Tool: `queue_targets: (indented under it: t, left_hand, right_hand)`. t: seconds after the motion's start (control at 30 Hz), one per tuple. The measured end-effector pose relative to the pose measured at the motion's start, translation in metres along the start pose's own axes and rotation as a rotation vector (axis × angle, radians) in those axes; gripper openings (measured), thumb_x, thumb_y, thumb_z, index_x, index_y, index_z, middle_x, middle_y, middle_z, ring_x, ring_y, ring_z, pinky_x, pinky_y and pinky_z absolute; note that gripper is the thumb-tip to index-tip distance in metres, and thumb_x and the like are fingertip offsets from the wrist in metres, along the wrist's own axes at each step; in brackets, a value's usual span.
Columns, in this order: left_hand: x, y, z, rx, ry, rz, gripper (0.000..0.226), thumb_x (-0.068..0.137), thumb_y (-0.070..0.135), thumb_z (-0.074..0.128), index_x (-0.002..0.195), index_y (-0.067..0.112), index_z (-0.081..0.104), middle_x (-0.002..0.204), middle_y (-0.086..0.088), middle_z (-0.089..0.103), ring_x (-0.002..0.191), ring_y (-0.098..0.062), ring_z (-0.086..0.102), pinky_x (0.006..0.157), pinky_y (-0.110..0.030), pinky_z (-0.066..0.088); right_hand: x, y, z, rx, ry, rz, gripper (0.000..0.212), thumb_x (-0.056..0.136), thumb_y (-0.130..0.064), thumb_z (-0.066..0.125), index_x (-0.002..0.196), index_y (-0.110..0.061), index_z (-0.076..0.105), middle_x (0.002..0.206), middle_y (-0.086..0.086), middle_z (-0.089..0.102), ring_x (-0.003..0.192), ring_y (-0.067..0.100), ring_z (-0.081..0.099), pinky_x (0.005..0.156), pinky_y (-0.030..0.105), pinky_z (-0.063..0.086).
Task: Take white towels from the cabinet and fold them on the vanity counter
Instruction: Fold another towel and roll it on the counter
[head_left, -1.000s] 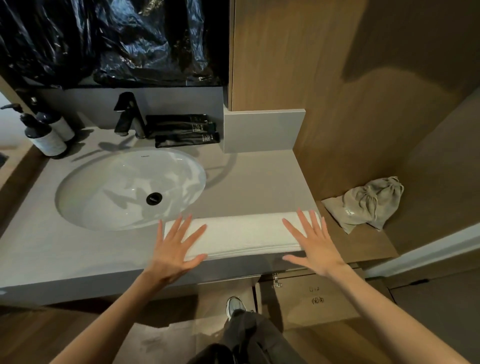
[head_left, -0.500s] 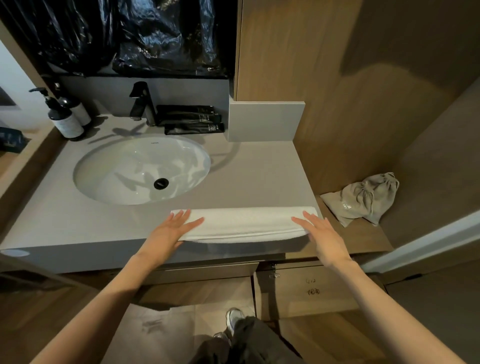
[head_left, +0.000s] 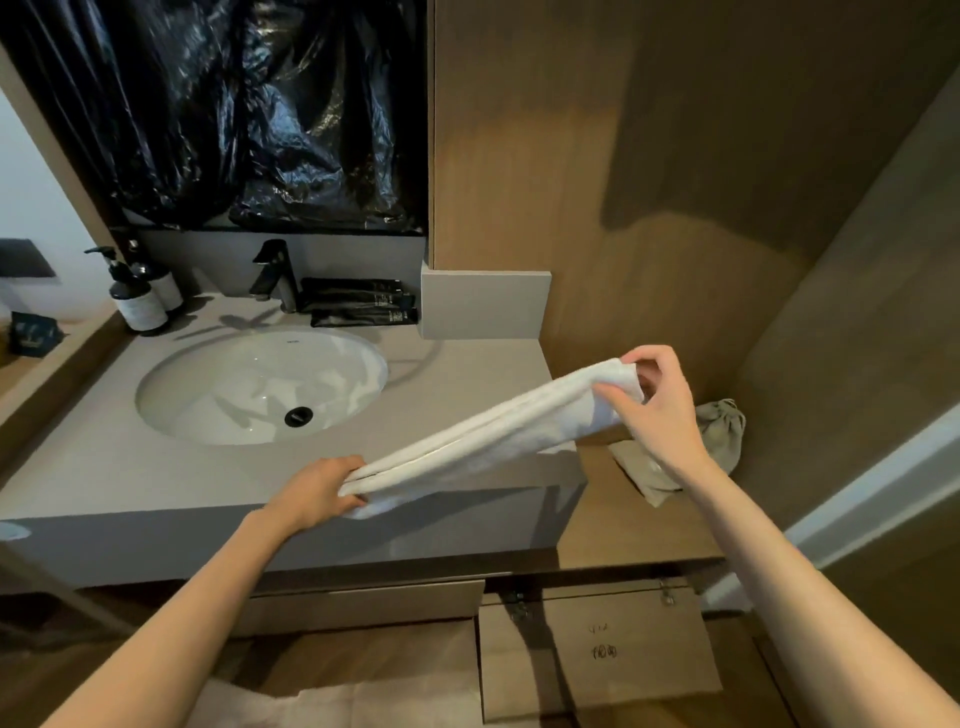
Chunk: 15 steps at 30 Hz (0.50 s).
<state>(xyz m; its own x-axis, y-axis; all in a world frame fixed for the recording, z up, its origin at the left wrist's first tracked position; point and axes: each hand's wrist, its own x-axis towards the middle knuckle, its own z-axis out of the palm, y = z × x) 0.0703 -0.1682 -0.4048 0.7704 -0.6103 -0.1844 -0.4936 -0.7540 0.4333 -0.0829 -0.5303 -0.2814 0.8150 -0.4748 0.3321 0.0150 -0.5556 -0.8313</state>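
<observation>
Holding: towel (head_left: 498, 436), folded long, lifted above the table's (head_left: 156, 467) front right corner.
Left hand (head_left: 317, 491): closed on its lower end.
Right hand (head_left: 660, 410): pinching its raised end.
Sink (head_left: 260, 384): left of towel.
Pouch (head_left: 722, 431): right shelf.

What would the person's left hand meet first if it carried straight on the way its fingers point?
Probably the white towel itself: the left hand already pinches its near end, fingers pointing right along the counter edge. Beyond the towel lies the right hand, though depth is uncertain.
</observation>
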Motion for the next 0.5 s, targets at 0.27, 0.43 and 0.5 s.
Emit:
queue_targets:
  t: [0.27,0.43,0.5]
  left_hand:
    - [-0.004,0.149,0.034,-0.599,0.049,0.096,0.039,0.071,0.03,0.084,0.107,0.029,0.069,0.102,0.017,0.071,0.101,-0.001,0.064,0.091,-0.023,0.051]
    - [-0.002,0.266,-0.01,-0.872,0.244,0.246,0.041,0.08,0.017,0.077,0.119,0.013,0.063,0.109,0.003,0.07,0.1,-0.006,0.066,0.09,-0.022,0.052]
    - [-0.005,0.294,-0.037,-0.918,0.298,0.305,0.034,0.082,0.017,0.075,0.114,0.019,0.063,0.107,0.001,0.071,0.099,-0.01,0.067,0.089,-0.023,0.053]
  right_hand:
    - [0.005,-0.077,-0.045,-0.111,-0.134,-0.447,0.034,0.092,-0.025,0.065,0.121,-0.024,0.049,0.118,-0.008,0.058,0.111,0.011,0.055,0.094,0.029,0.051]
    - [0.016,-0.102,-0.072,-0.369,-0.148,-0.665,0.032,0.092,-0.014,0.064,0.121,-0.019,0.052,0.117,0.001,0.061,0.109,0.019,0.054,0.096,0.045,0.047]
    - [0.024,-0.114,-0.089,-0.398,-0.13,-0.71,0.031,0.093,-0.012,0.062,0.122,-0.02,0.053,0.117,0.0,0.062,0.108,0.019,0.053,0.097,0.046,0.044]
